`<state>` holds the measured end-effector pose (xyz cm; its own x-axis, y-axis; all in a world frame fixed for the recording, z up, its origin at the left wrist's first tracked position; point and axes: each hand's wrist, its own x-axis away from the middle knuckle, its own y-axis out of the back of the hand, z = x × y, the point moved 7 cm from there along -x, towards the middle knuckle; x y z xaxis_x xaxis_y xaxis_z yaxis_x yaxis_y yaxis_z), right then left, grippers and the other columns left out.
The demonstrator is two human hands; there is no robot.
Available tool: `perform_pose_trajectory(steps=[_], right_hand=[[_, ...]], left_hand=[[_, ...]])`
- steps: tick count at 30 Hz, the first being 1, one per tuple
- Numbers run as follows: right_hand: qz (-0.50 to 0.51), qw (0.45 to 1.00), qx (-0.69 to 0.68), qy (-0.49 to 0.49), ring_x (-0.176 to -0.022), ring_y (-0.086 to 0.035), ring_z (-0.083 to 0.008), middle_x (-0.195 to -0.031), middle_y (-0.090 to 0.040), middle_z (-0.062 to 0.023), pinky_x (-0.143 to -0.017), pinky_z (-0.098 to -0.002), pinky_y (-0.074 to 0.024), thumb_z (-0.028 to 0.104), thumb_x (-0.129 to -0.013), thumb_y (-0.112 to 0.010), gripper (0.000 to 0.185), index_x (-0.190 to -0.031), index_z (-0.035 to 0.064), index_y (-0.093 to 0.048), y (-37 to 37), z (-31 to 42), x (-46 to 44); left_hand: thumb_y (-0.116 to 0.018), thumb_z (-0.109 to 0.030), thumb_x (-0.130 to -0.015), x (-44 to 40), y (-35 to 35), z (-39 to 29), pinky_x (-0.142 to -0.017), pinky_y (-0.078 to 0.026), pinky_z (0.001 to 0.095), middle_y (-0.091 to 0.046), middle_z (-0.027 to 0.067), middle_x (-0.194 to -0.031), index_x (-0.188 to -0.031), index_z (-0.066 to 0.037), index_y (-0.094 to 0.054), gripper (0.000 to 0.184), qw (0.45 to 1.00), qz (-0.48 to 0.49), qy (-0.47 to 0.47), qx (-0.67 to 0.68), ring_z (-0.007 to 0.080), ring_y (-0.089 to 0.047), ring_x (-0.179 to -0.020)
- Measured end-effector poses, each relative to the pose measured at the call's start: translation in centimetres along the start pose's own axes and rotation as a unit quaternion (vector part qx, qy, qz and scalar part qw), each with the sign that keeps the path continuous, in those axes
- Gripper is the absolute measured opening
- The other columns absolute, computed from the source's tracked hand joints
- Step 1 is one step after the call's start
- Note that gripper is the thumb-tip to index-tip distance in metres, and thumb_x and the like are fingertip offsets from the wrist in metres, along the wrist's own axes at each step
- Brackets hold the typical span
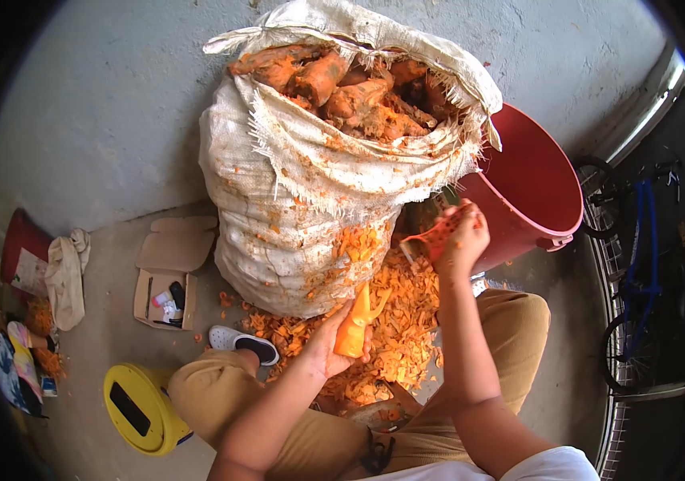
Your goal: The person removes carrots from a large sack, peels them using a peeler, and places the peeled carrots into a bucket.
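My left hand (329, 346) is wrapped around a peeled, forked orange carrot (352, 330), held low between my knees. Up and to the right, my right hand (467, 232) grips a red peeler (437, 237), which is apart from the carrot and points left. Beneath both hands lies a broad heap of orange peelings (394, 345). Just in front stands a big white woven sack (278, 208), its mouth rolled back and full of unpeeled, dirt-stained carrots (318, 78).
A red bucket (539, 176) stands right of the sack. To the left are an open cardboard box (165, 303) with small items and a yellow container (150, 413). A blue bicycle (643, 240) is at the far right, and a grey wall (118, 104) rises behind the sack.
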<state>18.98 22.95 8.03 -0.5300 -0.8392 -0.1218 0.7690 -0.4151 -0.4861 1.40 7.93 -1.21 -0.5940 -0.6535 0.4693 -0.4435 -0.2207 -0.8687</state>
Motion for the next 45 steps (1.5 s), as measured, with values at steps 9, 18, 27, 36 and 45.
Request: perform_pose_trajectory(steps=[9, 18, 27, 36, 45], right_hand=[[0.1, 0.985, 0.004, -0.143, -0.052, -0.052, -0.0153, -0.063, -0.053, -0.0082, -0.048, -0.0245, -0.0438, 0.022, -0.088, -0.043, 0.024, -0.091, -0.0013, -0.048, 1.1, -2.8, 4.7], [0.336, 0.808, 0.081, -0.478, -0.05, -0.053, -0.0144, -0.061, -0.055, -0.0081, -0.044, -0.0222, -0.0435, 0.025, -0.085, -0.048, 0.027, -0.087, -0.0022, -0.051, -0.5, -5.0, 12.7], [0.383, 0.747, 0.091, -0.536, -0.053, -0.055, -0.015, -0.067, -0.057, -0.0095, -0.049, -0.0226, -0.0456, 0.028, -0.083, -0.052, 0.037, -0.102, -0.0034, -0.05, -1.5, -4.2, 17.2], [0.334, 0.799, -0.056, -0.498, -0.066, -0.059, -0.0155, -0.083, -0.058, -0.0076, -0.057, -0.0236, -0.0483, 0.02, -0.074, -0.065, 0.05, -0.114, -0.0005, -0.042, -2.0, -5.0, 17.5], [0.416, 0.842, 0.188, -0.287, -0.063, -0.052, -0.0059, -0.082, -0.058, -0.002, -0.05, -0.0185, -0.0419, 0.003, -0.073, -0.063, 0.054, -0.121, 0.0064, -0.039, -1.5, -3.3, 13.5]], left_hand=[[-0.04, -0.044, -0.083, -0.2, -0.7, -2.6, -0.061, -0.046, 0.042, -0.052, 0.0059, -0.086, -0.086, -0.011, -0.053, 0.036, 0.983, -0.024, -0.158, 0.091, 0.0241, -0.052, -0.084], [-0.036, -0.033, -0.085, 1.4, -0.8, -5.5, -0.063, -0.046, 0.0403, -0.048, 0.0057, -0.084, -0.078, -0.007, -0.052, 0.031, 0.92, 0.052, -0.389, -0.008, 0.0185, -0.048, -0.08], [-0.036, -0.035, -0.083, 3.2, -2.6, -7.4, -0.078, -0.041, 0.0372, -0.039, 0.0084, -0.083, -0.07, -0.005, -0.042, 0.033, 0.829, 0.076, -0.517, -0.2, 0.0193, -0.041, -0.084], [-0.039, -0.046, -0.081, 2.2, -2.7, -6.2, -0.086, -0.034, 0.0313, -0.041, 0.0084, -0.108, -0.096, -0.007, -0.044, 0.042, 0.851, -0.014, -0.455, -0.261, 0.0176, -0.043, -0.093], [-0.055, -0.011, -0.074, 0.9, -2.3, -4.1, -0.083, -0.042, 0.0394, -0.034, 0.0082, -0.122, -0.127, -0.018, -0.025, 0.061, 0.954, 0.01, -0.213, -0.21, 0.0225, -0.042, -0.106]])
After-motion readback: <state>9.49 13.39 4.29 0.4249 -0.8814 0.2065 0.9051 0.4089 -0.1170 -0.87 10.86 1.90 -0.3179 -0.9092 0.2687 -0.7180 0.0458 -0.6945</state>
